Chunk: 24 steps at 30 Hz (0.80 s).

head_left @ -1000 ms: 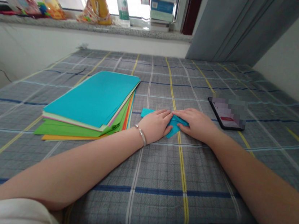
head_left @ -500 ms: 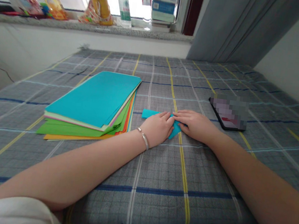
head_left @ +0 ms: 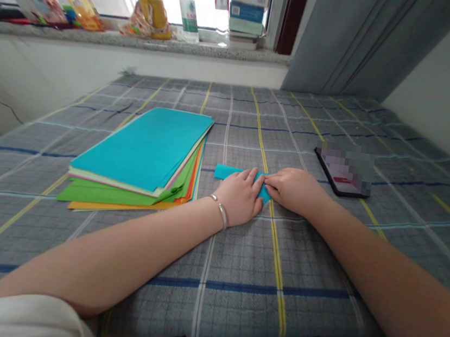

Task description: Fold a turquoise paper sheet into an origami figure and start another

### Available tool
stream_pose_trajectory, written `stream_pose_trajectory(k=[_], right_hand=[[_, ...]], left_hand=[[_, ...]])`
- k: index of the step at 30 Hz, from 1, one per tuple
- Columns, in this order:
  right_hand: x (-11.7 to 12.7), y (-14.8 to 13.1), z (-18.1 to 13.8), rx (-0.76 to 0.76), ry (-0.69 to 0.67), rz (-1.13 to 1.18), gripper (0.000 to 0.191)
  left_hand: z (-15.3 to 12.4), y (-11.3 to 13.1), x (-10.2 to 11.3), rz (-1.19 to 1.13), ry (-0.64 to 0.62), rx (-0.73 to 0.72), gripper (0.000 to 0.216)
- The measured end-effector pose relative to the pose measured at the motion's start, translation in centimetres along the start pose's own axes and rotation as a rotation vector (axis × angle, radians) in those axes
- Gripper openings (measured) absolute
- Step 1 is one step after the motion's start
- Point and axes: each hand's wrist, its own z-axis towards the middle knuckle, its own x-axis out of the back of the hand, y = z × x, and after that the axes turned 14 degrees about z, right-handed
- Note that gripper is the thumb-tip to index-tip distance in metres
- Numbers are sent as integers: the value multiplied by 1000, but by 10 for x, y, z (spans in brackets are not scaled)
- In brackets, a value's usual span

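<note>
A folded strip of blue paper point(head_left: 224, 172) lies on the checked cloth, partly covered by both hands. My left hand point(head_left: 242, 195), with a silver bangle at the wrist, rests on the strip with its fingers spread and pressing down. At the strip's right end, my right hand point(head_left: 290, 189) has its fingers bent together on the paper near the left fingertips, in what looks like a pinch. A small angled piece of the blue paper shows between the hands.
Left of the hands lies a stack of coloured paper point(head_left: 146, 145), blue on top with green and orange sheets sticking out. A phone point(head_left: 343, 175) lies to the right on the checked tablecloth point(head_left: 239, 252). Bottles and boxes point(head_left: 247, 10) line the windowsill.
My right hand's fingers have drawn in from lying stretched to a bent pinch. My left hand has shifted slightly right, its fingers more spread, and less of the angled paper shows.
</note>
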Motion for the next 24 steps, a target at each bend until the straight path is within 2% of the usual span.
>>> stream_pose_trajectory(k=[8,13,24], right_hand=[[-3,-10,1,-87,33,-19,31],[-2,-10,-1,-129,43,-8,25],[-3,-12,-3,-169,74,-15,18]], left_hand=[[-5,8,13,60,-101,166,58],[-6,9,19,67,-153,206,61],[-8,3,29,95,-409,361,76]])
